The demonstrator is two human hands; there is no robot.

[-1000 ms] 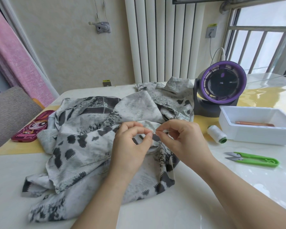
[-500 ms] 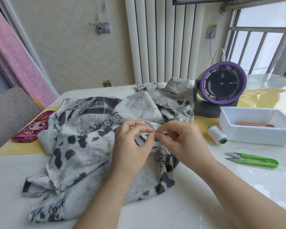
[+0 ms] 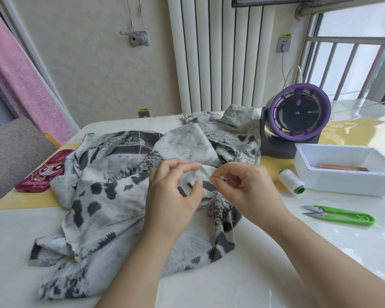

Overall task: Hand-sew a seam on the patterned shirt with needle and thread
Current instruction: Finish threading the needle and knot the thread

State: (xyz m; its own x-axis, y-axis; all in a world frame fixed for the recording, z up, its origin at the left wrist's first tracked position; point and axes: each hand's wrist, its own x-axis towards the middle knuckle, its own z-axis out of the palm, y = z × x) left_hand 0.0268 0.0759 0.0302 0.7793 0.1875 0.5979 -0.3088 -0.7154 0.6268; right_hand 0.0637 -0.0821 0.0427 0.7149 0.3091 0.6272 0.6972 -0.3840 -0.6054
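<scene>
Head view: your left hand (image 3: 171,196) rests on the patterned shirt (image 3: 111,196), which lies crumpled across the middle of the table (image 3: 253,274). Its thumb and forefinger pinch up a small fold of the cloth, and the other fingers curl behind. Your right hand (image 3: 247,190) meets that fold from the right, thumb and forefinger tips pressed together. The needle (image 3: 218,179) they grip shows only as a faint sliver, with its point lost against the fabric. A fine thread (image 3: 210,197) loops below the fold, hard to follow over the print. You cannot see the seam itself; your hands cover it.

Right of the shirt a white spool (image 3: 290,181) lies on its side, just beside a white tray (image 3: 342,183). Whatever brownish thing lies in the tray is half hidden by its wall. Green snips (image 3: 340,215) lie nearer you. A purple fan (image 3: 298,116) stands behind the tray. A pink phone case (image 3: 45,172) is partly tucked under the shirt's left edge.
</scene>
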